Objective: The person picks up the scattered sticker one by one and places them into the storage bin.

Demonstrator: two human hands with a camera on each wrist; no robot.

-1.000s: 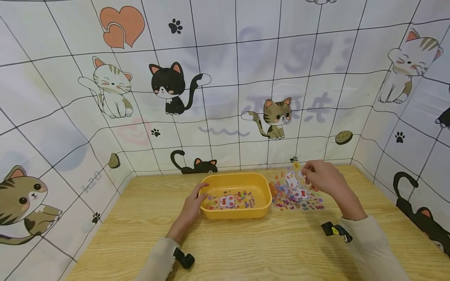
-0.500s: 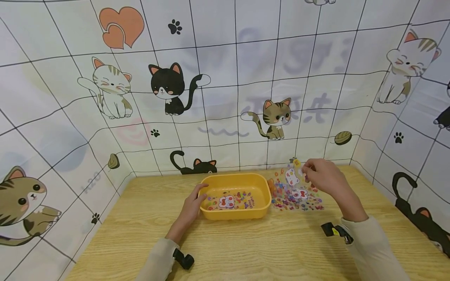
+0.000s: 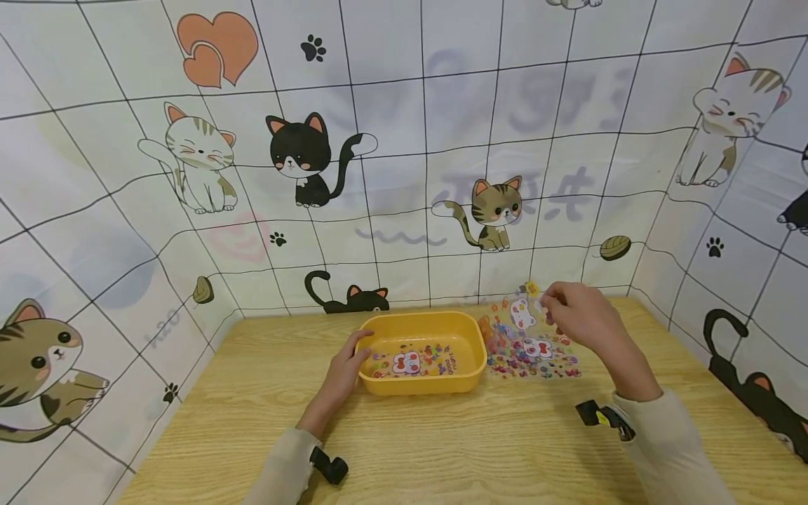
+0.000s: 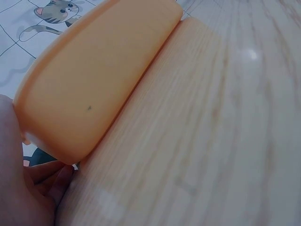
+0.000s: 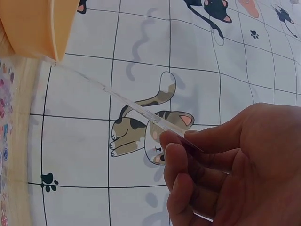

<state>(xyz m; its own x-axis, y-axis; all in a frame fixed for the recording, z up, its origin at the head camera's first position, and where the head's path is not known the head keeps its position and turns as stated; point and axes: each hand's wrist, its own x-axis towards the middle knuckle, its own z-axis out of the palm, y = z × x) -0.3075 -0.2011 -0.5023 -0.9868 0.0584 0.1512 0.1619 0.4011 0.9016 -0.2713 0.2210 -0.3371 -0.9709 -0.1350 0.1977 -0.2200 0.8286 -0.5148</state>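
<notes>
A yellow plastic tray point(image 3: 419, 385) stands on the table, with a white rabbit print and small colourful decorations inside on its floor. My left hand point(image 3: 343, 368) holds its left end, fingers over the rim; the left wrist view shows fingertips point(image 4: 61, 181) low at the tray's corner. My right hand point(image 3: 581, 313) pinches a thin clear sheet point(image 5: 127, 101) between thumb and forefinger, seen nearly edge-on in the right wrist view. The raised sheet carries a white bear print point(image 3: 522, 313) and slants down toward the tray's right end. Under it lies a layer of colourful stickers point(image 3: 538, 348).
The wood-grain table point(image 3: 429, 449) reaches to a white grid-patterned backdrop point(image 3: 391, 168) printed with cats, which rises behind and at both sides. Black wrist cameras are strapped to the left sleeve point(image 3: 287, 459) and the right sleeve point(image 3: 663, 442).
My right hand has risen slightly, and the bear print on the clear sheet has shifted up and a little left. The left hand and the tray stay in place.
</notes>
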